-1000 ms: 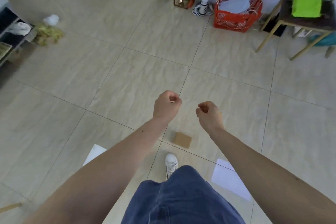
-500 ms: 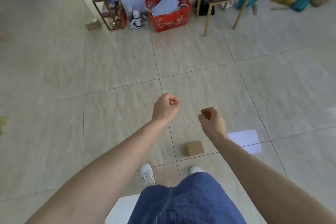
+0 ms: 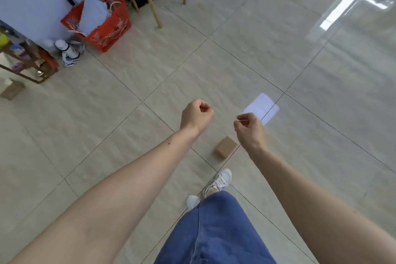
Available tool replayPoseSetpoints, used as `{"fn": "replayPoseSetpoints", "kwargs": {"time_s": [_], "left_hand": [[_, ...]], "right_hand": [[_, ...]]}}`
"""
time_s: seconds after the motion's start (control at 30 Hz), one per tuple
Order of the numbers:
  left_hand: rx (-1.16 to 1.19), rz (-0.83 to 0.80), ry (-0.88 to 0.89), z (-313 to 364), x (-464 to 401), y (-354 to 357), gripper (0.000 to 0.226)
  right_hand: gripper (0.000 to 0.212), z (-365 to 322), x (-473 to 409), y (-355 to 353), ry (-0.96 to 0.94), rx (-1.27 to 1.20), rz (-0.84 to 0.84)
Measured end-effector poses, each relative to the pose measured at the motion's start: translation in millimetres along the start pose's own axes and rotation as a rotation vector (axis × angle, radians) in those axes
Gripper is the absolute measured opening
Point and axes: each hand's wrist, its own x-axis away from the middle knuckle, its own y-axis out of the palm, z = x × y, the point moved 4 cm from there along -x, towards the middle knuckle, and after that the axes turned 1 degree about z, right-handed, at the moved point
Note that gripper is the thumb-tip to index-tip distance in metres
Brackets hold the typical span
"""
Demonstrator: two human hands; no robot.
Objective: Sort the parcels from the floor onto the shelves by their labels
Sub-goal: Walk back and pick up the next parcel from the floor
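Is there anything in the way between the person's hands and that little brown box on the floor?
Nothing visible blocks it. The small cardboard parcel lies alone on bare tile, just below the right hand in the picture and ahead of the white shoe. Both the right hand and left hand are loosely closed and empty, held above the floor.

Both hands, left (image 3: 196, 114) and right (image 3: 249, 128), are loosely fisted, arms outstretched, empty.

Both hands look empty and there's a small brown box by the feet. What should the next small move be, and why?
Probably bend and reach the right hand down to the small brown box. It lies on the floor just below that hand, ahead of the white shoe, and both hands, the left hand too, are loosely curled and hold nothing.
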Motion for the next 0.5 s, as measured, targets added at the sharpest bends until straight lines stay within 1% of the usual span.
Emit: {"fn": "replayPoseSetpoints", "kwargs": {"time_s": [0.17,0.27,0.5], "left_hand": [[-0.056,-0.094,0.027,14.0,-7.9,31.0,0.009],[-0.066,-0.125,0.04,22.2,-11.5,41.6,0.012],[-0.105,-0.207,0.072,34.6,-37.5,66.4,0.008]], "right_hand": [[0.019,16.3,-12.2,-17.7,0.078,-0.014,0.081],[0.017,20.0,-18.7,-23.9,0.096,-0.044,0.077],[0.019,23.5,-40.8,-25.5,0.169,-0.063,0.132]]}}
